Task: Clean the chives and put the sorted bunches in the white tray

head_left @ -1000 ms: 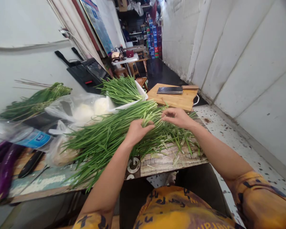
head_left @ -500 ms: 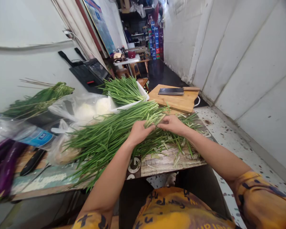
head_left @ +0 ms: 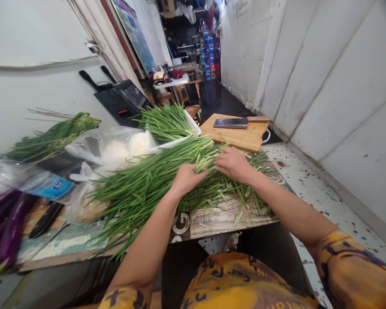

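Observation:
A big heap of garlic chives [head_left: 141, 176] lies across the table, green tips toward the left and pale stem ends toward the right. My left hand [head_left: 189, 178] is closed around a small bunch near its pale ends. Beside it, my right hand [head_left: 232, 164] reaches over those ends with its back up and fingers bent; whether its fingertips pinch any stems is hidden. Loose trimmed bits [head_left: 225, 199] of leaf and stem are scattered under and in front of both hands. Behind the heap, a white tray [head_left: 193, 123] holds more chives.
A cutting board [head_left: 231, 137] with a cleaver [head_left: 230, 123] on it lies beyond my right hand. At left are a plastic bag [head_left: 83, 143] with pale round things, a lying water bottle [head_left: 51, 182], purple eggplants [head_left: 11, 227] and a black-handled knife [head_left: 46, 219].
My right hand has turned palm down and shifted slightly up, its fingers now away from my left thumb. My left hand stays in place on the chives.

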A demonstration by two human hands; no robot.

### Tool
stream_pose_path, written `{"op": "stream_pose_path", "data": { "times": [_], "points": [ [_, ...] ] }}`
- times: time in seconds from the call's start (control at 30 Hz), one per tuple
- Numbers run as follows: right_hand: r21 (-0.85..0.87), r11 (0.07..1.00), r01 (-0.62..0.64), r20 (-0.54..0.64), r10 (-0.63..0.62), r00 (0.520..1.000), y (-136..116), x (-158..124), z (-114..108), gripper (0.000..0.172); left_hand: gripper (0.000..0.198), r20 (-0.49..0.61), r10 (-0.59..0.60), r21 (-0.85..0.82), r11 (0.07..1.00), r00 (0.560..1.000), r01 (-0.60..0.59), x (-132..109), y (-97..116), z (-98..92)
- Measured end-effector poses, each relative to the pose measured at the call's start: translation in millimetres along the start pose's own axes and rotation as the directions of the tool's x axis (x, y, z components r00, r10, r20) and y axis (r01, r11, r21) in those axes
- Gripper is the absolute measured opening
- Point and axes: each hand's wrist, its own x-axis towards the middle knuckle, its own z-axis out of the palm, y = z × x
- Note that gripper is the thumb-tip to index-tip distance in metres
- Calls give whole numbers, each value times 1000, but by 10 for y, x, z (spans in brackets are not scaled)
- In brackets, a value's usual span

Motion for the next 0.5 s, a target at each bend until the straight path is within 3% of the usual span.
{"op": "stream_pose_path", "data": {
  "times": [0.07,0.1,0.2,0.27,0.3,0.37,0.43,0.5],
  "points": [
    [202,971,-132,61,122,991,-8,1,62,30,24,-22,18,-4,1000,1000,-19,-5,-13,-8],
    [343,911,-227,99,205,974,-11,-2,92,35,24,-30,34,-5,999,999,-34,-8,-21,-10],
    [708,552,-441,219,422,880,-39,-5,177,44,24,-58,82,8,997,995,-82,-15,-42,-6],
    [825,339,-452,241,513,824,-65,12,217,44,23,-78,96,20,995,992,-95,-20,-41,5],
    [855,278,-438,230,553,801,-71,23,228,44,23,-87,96,23,995,992,-94,-22,-35,11],
    [860,279,-427,176,623,762,-55,40,222,45,22,-94,84,27,996,992,-82,-25,-11,22],
    [774,430,-464,80,661,746,9,35,184,41,21,-88,69,32,997,994,-67,-29,18,27],
    [568,638,-520,-60,662,747,114,9,131,37,20,-72,60,40,998,996,-57,-30,39,23]
  ]
}}
